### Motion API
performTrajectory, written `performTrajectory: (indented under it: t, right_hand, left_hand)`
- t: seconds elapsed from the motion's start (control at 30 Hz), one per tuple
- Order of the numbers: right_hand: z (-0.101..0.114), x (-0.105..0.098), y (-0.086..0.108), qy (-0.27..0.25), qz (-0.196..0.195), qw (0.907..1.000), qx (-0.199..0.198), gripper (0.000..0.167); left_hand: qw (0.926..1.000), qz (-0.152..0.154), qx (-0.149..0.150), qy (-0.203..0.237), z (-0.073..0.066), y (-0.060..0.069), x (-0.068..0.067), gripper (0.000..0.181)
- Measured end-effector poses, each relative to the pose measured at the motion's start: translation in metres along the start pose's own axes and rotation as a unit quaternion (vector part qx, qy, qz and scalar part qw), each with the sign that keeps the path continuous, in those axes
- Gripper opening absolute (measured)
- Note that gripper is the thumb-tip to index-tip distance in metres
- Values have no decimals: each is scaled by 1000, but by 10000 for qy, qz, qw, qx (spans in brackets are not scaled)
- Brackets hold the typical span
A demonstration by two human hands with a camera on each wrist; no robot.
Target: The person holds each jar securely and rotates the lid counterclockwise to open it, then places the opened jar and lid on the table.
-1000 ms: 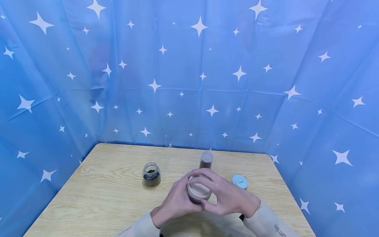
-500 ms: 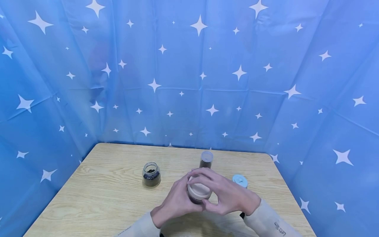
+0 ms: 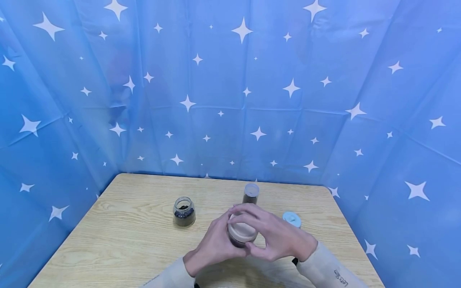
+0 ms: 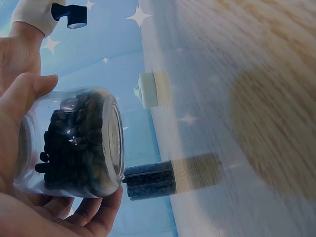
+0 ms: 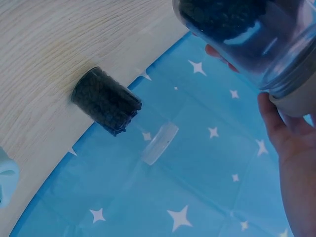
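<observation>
My left hand [image 3: 214,245] grips a clear jar [image 4: 79,143] partly filled with dark beans. A pale beige lid [image 3: 242,233] sits on the jar's mouth, with the fingers and thumb of my right hand [image 3: 275,234] curled round its rim. In the left wrist view the jar is upright and raised off the table. The right wrist view catches the jar's clear wall and part of the lid [image 5: 296,102]. From the head view, most of the jar's body is hidden beneath the lid and hands.
Behind the hands stands a clear cylindrical container [image 3: 251,194] with dark contents and a translucent cap. An uncovered glass jar [image 3: 184,214], partly filled with dark pieces, stands to the left. A light blue lidded thing [image 3: 292,219] is at right. Starred blue curtains surround the wooden table [image 3: 119,240].
Almost nothing differs. Both hands keep their places on the jar and lid; the right sleeve shifts very slightly.
</observation>
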State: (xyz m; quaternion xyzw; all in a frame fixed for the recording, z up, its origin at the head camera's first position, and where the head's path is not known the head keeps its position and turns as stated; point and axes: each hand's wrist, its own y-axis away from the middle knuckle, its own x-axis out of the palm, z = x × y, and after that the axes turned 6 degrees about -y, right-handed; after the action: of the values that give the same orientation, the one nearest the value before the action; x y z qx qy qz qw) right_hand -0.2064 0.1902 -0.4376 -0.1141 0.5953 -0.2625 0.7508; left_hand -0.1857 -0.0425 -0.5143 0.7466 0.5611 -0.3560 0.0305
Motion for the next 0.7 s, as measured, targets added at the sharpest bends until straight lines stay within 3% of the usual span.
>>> performTrajectory:
  t: [0.2,0.33,0.5,0.7]
  right_hand:
    - [1,1,1,186,-98,9998,64,63]
    - [3,3,2,350,-308,9986,234,64]
    - [11,10,2,682,-742,9911,865,71]
    - [20,22,2,1066,-1231,9728,1647,82]
  left_hand:
    - [9999,-12,124,-9,3,-1,0,113]
    - [10000,37,54,74,2,-1,-1,105]
    - [9999,59,32,101,2,-1,-2,99]
    - [9999,-6,118,-40,3,-1,-2,87]
